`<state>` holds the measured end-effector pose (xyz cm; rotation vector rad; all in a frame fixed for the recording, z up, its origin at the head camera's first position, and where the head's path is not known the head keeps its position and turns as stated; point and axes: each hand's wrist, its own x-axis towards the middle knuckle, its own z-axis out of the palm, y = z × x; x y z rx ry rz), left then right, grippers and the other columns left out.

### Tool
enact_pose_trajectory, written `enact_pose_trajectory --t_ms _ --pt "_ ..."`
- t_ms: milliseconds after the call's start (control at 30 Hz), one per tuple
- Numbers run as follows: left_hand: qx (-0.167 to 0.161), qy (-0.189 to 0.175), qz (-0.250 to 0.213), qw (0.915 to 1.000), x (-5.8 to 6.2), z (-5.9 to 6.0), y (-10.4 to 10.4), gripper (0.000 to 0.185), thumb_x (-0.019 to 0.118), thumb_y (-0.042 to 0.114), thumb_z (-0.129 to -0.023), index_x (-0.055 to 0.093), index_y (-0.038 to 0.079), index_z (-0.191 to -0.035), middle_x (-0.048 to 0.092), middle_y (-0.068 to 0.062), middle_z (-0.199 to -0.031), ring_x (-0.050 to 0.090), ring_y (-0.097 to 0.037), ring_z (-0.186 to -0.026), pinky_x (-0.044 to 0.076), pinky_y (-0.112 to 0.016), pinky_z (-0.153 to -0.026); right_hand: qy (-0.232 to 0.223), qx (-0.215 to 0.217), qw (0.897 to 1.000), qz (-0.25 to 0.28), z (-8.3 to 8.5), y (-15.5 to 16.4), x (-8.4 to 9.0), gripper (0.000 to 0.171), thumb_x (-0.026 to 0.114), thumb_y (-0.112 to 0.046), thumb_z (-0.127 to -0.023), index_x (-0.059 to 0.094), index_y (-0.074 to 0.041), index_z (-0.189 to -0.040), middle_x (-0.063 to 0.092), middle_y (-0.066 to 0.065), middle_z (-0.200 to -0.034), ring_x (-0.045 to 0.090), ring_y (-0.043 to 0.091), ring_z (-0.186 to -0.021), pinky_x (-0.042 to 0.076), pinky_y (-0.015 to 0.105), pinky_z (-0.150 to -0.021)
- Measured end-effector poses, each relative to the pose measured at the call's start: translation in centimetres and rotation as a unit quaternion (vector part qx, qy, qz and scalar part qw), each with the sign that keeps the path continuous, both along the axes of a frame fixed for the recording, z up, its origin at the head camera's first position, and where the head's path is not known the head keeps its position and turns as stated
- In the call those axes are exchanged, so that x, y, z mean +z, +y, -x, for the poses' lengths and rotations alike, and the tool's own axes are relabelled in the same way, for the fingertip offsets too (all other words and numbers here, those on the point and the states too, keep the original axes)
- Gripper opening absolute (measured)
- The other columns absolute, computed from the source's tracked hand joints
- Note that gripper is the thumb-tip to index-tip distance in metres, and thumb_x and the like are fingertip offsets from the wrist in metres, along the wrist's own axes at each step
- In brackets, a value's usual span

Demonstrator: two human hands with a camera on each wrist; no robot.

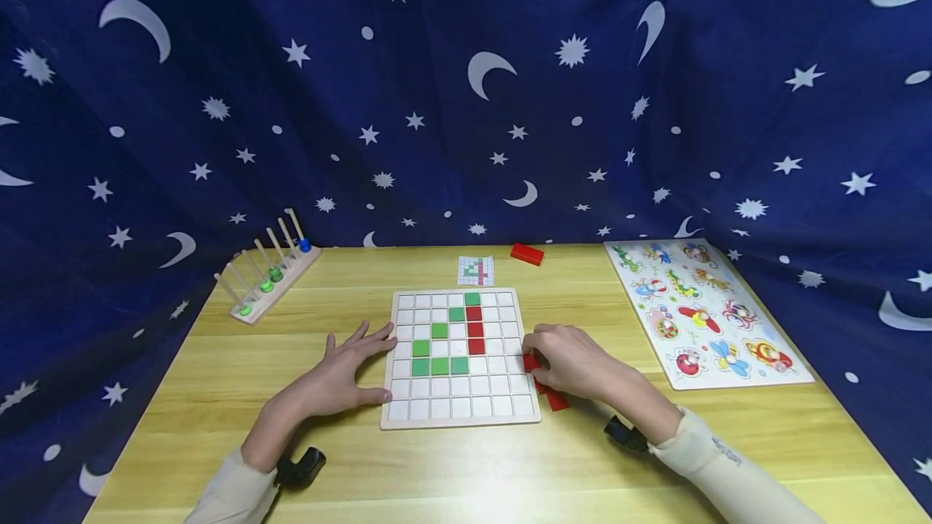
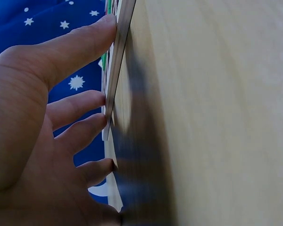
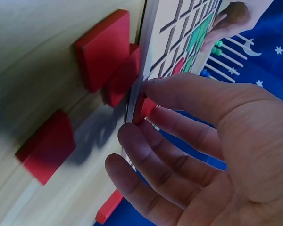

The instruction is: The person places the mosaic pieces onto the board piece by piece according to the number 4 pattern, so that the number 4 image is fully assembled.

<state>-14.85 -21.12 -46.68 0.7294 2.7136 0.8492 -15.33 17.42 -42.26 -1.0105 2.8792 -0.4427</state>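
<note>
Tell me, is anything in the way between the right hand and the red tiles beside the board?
Nothing visible. The right hand already pinches one red tile at the grid board's right edge; the other red tiles lie uncovered on the table beside it.

Pale wood with a smooth, faintly glossy grain is shown by the table (image 1: 218,378); matt-painted red tiles (image 3: 101,49) are seen.

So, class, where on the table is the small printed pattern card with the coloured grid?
In the head view, the small printed pattern card lies at the far middle of the wooden table, just beyond the white grid board and left of a lone red block.
</note>
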Motion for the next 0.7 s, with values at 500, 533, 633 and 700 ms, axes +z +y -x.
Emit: enact_pose_trajectory --t_ms 500,533,633,700 --pt "-0.001 -0.002 0.001 1.0 -0.2 -0.1 0.0 0.08 0.083 0.041 -0.081 0.05 0.013 -0.148 0.028 -0.002 -0.162 0.01 -0.039 -0.15 -0.006 -0.081 -0.102 -0.004 0.012 1.0 -0.001 0.2 -3.1 -0.1 0.019 0.082 -0.01 -0.079 0.07 -0.009 -0.094 0.053 -0.005 -0.078 0.046 0.011 -0.064 0.04 0.026 -0.057" --pt "-0.002 -0.001 0.0 1.0 -0.2 0.0 0.0 0.08 0.083 0.042 -0.081 0.05 0.014 -0.148 0.028 -0.002 -0.162 0.011 -0.039 -0.15 -0.006 -0.081 -0.102 -0.003 0.013 1.0 -0.002 0.2 -3.2 -0.1 0.019 0.081 -0.009 -0.079 0.07 -0.009 -0.094 0.053 -0.005 -0.077 0.047 0.011 -0.064 0.041 0.026 -0.057" --pt "-0.002 0.001 0.0 1.0 -0.2 0.0 0.0 0.08 0.083 0.042 -0.08 0.05 0.014 -0.148 0.028 -0.002 -0.162 0.011 -0.039 -0.15 -0.006 -0.081 -0.102 -0.001 0.014 1.0 0.0 0.3 -3.7 -0.1 0.019 0.081 -0.008 -0.078 0.071 -0.009 -0.094 0.053 -0.006 -0.077 0.047 0.011 -0.064 0.041 0.025 -0.058" --pt "-0.001 0.003 0.001 1.0 -0.2 0.0 -0.1 0.08 0.083 0.042 -0.08 0.05 0.014 -0.148 0.028 -0.001 -0.162 0.011 -0.039 -0.15 -0.006 -0.081 -0.102 0.002 0.018 1.0 0.004 0.3 -4.0 -0.1 0.019 0.08 -0.007 -0.077 0.071 -0.009 -0.093 0.053 -0.006 -0.077 0.047 0.011 -0.065 0.042 0.025 -0.058"
